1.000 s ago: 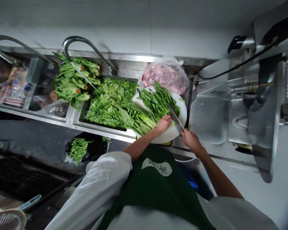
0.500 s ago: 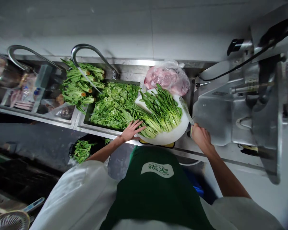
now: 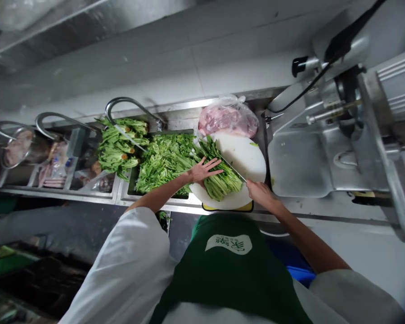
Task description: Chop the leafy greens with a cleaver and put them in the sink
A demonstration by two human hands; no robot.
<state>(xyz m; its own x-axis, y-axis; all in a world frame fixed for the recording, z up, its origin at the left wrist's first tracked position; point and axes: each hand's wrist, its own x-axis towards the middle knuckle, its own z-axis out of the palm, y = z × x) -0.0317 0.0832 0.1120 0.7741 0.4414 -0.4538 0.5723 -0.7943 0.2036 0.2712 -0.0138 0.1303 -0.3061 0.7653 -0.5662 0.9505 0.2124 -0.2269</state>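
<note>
My left hand (image 3: 204, 170) lies open with fingers spread on a bunch of green leafy stalks (image 3: 219, 177) on a round white cutting board (image 3: 248, 157). My right hand (image 3: 259, 192) is closed on the handle of a knife (image 3: 232, 168), whose blade rests against the right side of the bunch. To the left, a sink tray holds a heap of cut greens (image 3: 162, 162).
More whole bunches of greens (image 3: 119, 146) lie by the curved taps (image 3: 128, 105). A plastic bag of pink meat (image 3: 227, 119) sits behind the board. A steel meat slicer (image 3: 327, 148) stands at the right. Trays with packets (image 3: 54, 166) sit at the far left.
My left hand has moved right onto the bunch on the board. My right hand has brought the knife from the board's right edge up against the greens. The view has tilted.
</note>
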